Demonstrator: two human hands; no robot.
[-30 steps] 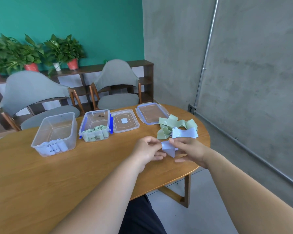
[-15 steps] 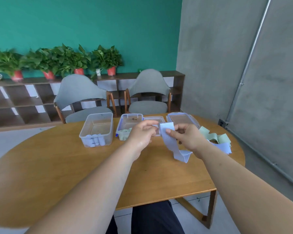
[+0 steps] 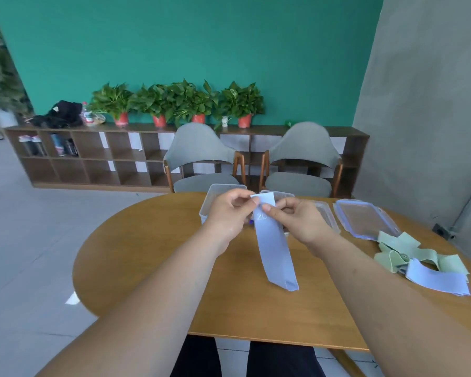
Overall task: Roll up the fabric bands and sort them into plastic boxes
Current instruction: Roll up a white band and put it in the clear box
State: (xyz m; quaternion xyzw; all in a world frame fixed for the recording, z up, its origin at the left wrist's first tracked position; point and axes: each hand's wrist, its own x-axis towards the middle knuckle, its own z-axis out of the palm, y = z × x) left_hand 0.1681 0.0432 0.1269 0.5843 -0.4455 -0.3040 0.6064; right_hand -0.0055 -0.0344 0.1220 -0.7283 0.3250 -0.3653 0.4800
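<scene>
Mostly behind left hand (image 3: 226,210), right hand (image 3: 297,220) and blue band (image 3: 273,248): plastic boxes (image 3: 212,195).

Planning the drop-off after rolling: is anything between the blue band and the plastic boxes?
Nothing visible does. The blue band hangs from the left hand and right hand just in front of the plastic boxes, whose lids lie to the right.

Oval wooden table (image 3: 152,240), two clear boxes (image 3: 215,187) at far edge, lids (image 3: 365,219) beside them, green and blue bands (image 3: 419,257) heaped right
</scene>
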